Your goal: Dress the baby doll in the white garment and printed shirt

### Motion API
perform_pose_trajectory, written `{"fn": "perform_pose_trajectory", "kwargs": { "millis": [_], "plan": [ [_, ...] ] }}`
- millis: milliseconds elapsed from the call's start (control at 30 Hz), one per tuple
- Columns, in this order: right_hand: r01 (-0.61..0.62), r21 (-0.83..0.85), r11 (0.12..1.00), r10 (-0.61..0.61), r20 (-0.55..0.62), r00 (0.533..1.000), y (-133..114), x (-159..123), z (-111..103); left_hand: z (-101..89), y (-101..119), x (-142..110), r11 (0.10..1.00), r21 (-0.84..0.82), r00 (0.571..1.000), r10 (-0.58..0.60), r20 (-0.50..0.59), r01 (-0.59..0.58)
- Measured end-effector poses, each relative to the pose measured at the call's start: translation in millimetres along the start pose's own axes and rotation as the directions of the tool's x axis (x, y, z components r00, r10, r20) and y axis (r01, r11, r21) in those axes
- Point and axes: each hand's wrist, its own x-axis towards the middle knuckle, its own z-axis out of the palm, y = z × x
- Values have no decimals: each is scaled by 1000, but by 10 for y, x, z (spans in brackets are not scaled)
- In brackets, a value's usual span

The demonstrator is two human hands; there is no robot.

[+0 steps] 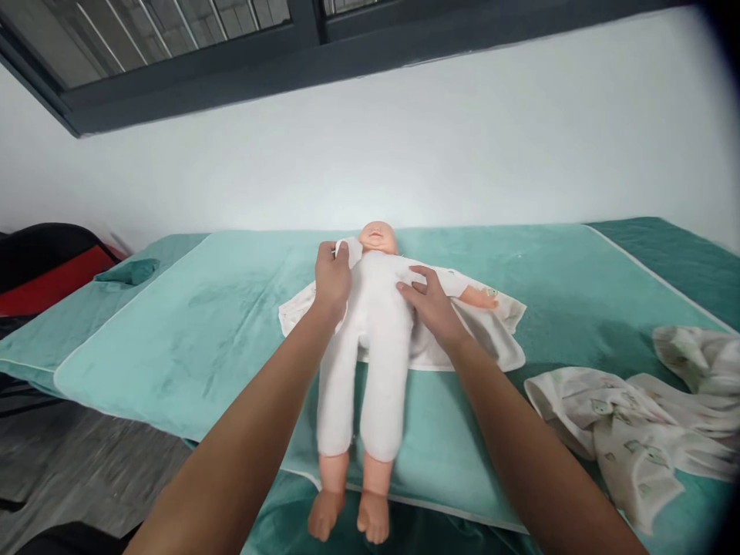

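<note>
A baby doll (381,308) with a white cloth body lies on its back, head towards the wall and bare feet towards me. Beneath it a white printed baby shirt (491,339) is spread out; at the right, the doll's hand shows from the sleeve. My left hand (334,281) is closed on a white flap of the shirt beside the doll's neck. On the other side, my right hand (426,301) rests at the doll's torso, thumb and fingers apart. Whether the doll's other arm is in its sleeve is hidden by my left hand.
Crumpled white printed baby clothes (630,424) lie at the right on the green-covered bed (173,331). A black and red item (52,270) stands at the far left. Behind the bed rises a white wall (370,154) with a dark window frame (231,65).
</note>
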Motion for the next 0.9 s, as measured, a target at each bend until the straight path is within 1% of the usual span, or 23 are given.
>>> {"fn": "perform_pose_trajectory", "kwargs": {
  "millis": [33,100,167,233,267,300,367,400,433,467,500,533,567,600,633,667,700,767,800,833,900],
  "plan": [
    [-17,40,999,16,21,1000,5,-1,21,20,51,1,997,62,998,47,30,-48],
    [-54,84,995,50,55,997,1,-5,36,7,164,-47,957,245,982,119,146,-153],
    [-52,74,996,46,76,996,-8,-7,26,-60,285,-159,863,430,949,157,274,-267],
    [-25,42,999,21,87,996,-12,-13,6,-150,408,-318,773,537,921,157,356,-339],
    [-8,13,1000,7,86,996,-12,-18,-5,-196,469,-404,768,543,910,125,394,-341],
    [10,-30,999,-8,83,997,-10,-24,-17,-241,525,-489,795,515,891,70,449,-322],
    [52,-145,988,-45,50,998,-8,-36,-51,-330,606,-631,889,395,814,-45,579,-232],
    [65,-188,980,-63,13,998,-9,-36,-77,-377,620,-682,924,334,784,-64,617,-187],
    [74,-207,976,-83,-38,996,-13,-30,-113,-429,608,-716,943,289,782,-53,621,-166],
    [81,-203,976,-105,-108,989,-18,-14,-161,-487,569,-736,947,270,808,-18,589,-176],
    [92,-186,978,-129,-197,972,-24,12,-224,-550,503,-745,938,281,850,26,526,-202],
    [108,-175,979,-157,-294,943,-28,48,-302,-618,414,-749,921,316,890,66,452,-229],
    [123,-192,974,-190,-383,904,-30,94,-397,-689,309,-756,899,362,917,95,387,-246],
    [125,-248,960,-229,-452,862,-26,145,-505,-758,197,-770,879,410,936,101,338,-243],
    [104,-339,935,-269,-486,832,-18,198,-625,-822,88,-797,864,448,947,91,307,-228],
    [58,-446,893,-291,-475,830,-4,247,-752,-879,-8,-837,856,473,955,72,288,-207],
    [4,-545,839,-286,-434,854,14,287,-881,-926,-85,-888,855,483,959,51,280,-187],
    [-76,-668,741,-208,-335,919,52,330,-1115,-984,-160,-1003,869,468,956,16,293,-158],
    [-94,-692,716,-165,-298,940,69,330,-1207,-995,-158,-1053,879,453,952,5,307,-151],
    [-97,-699,709,-136,-271,953,81,319,-1278,-992,-133,-1090,886,439,946,-4,324,-147],
    [-78,-690,720,-125,-240,963,90,279,-1347,-946,-38,-1110,897,417,937,-12,349,-144]
  ]
}}
